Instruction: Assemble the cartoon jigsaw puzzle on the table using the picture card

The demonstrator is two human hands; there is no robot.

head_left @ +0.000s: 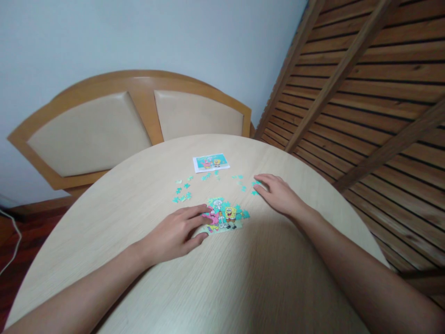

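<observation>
left hand (181, 230), fingers spread, lay over the left edge of the part-built puzzle (227, 220) on the table (194, 287), so dragging could've split joints; right hand (276, 192), thumb and finger parted, risked scattering adjacent loose pieces (244, 189) if it swept

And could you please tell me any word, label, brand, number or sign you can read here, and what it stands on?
No text can be read anywhere here.
Picture card: any lettering is too small and blurred to read.
Partly assembled puzzle: no legible words.
</observation>
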